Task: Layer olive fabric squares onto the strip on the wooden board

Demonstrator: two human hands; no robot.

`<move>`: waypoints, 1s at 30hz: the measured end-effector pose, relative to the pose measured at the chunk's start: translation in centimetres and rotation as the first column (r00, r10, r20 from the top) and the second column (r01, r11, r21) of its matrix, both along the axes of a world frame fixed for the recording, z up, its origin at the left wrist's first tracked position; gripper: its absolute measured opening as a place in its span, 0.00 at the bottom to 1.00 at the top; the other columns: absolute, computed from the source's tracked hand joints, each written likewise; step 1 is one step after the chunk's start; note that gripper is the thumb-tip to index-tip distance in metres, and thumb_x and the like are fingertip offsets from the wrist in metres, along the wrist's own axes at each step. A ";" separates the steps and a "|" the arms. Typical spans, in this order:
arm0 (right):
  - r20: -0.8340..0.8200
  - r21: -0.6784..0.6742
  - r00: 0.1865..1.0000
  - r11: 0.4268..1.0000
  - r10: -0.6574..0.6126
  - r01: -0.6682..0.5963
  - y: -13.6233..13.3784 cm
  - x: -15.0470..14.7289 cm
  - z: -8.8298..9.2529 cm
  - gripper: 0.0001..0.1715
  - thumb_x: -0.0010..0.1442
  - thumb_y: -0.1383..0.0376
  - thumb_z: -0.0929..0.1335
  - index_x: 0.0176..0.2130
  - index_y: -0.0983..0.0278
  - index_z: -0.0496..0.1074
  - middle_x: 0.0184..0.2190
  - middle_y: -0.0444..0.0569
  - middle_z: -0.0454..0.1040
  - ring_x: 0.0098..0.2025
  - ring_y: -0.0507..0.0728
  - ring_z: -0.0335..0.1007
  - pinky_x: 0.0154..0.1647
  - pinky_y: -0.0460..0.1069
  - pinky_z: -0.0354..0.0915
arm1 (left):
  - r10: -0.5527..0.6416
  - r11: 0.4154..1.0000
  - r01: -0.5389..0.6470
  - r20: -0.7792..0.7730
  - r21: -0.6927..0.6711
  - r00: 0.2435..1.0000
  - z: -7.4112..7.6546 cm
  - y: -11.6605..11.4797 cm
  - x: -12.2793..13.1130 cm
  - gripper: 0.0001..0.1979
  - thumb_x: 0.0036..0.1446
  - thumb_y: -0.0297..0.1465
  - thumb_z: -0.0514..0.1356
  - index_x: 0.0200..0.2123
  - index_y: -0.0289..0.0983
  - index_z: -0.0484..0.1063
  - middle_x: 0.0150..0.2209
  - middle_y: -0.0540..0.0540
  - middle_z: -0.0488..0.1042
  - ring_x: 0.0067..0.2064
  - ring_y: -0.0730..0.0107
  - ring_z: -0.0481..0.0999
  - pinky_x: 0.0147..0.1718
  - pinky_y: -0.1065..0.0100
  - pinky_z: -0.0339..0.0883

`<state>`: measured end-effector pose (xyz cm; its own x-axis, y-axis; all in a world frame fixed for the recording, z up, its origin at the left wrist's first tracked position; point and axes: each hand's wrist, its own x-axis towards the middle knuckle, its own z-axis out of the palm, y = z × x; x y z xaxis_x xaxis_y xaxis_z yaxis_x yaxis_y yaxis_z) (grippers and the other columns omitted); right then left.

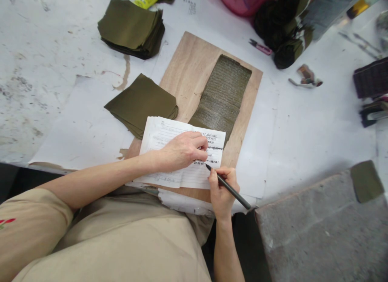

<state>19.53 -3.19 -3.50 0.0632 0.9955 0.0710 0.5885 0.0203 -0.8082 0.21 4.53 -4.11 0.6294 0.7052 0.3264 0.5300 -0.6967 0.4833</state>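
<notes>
Over the right-hand page of an open notebook (160, 146), the right hand (224, 189) has thumb and fingers closed around a dark pen (239, 197) near its writing end, the tip close to the lines of handwriting; whether it touches the paper cannot be told. The left hand (189, 150) lies across the fold, fingers loosely curled over the writing; what is under its fingertips is hidden, so whether it pinches anything is unclear. The pen looks light, rigid and smooth, and a hold low on the barrel should steer it best. The notebook seems light and floppy, its thin pages apt to crease, lift or slide unless pressed flat; the outer edges or the fold would be the places to take it. It rests largely on a wooden board (182, 63), overlapping the near end of a ribbed dark green strip (226, 87) and, it seems, a corner of a low pile of olive sheets (145, 98), while a thicker stack (130, 25) sits farther off on the white table (54, 63)
</notes>
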 end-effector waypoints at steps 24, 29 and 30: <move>0.009 0.013 1.000 1.000 0.012 -0.013 0.0 0.1 -0.1 0.07 0.61 0.63 0.68 0.32 0.62 0.66 0.24 0.38 0.67 0.24 0.48 0.65 0.27 0.44 0.62 | 0.007 1.000 -0.007 -0.001 0.010 1.000 0.0 0.0 -0.1 0.14 0.62 0.22 0.55 0.29 0.40 0.77 0.36 0.47 0.72 0.38 0.68 0.68 0.39 0.66 0.61; 0.011 0.015 1.000 1.000 0.012 -0.013 -0.1 0.0 -0.1 0.07 0.61 0.63 0.68 0.32 0.62 0.66 0.25 0.38 0.67 0.24 0.48 0.65 0.27 0.44 0.62 | 0.009 1.000 -0.010 0.003 0.014 1.000 0.1 -0.1 0.0 0.14 0.61 0.22 0.55 0.29 0.40 0.77 0.36 0.48 0.72 0.38 0.68 0.68 0.39 0.66 0.61; 0.011 0.014 1.000 1.000 0.011 -0.011 -0.1 0.0 -0.1 0.07 0.61 0.63 0.68 0.32 0.62 0.66 0.25 0.38 0.67 0.24 0.48 0.65 0.27 0.44 0.62 | 0.009 1.000 -0.009 0.001 0.012 1.000 0.1 -0.1 0.0 0.13 0.61 0.22 0.55 0.29 0.40 0.77 0.36 0.48 0.72 0.38 0.68 0.68 0.39 0.66 0.61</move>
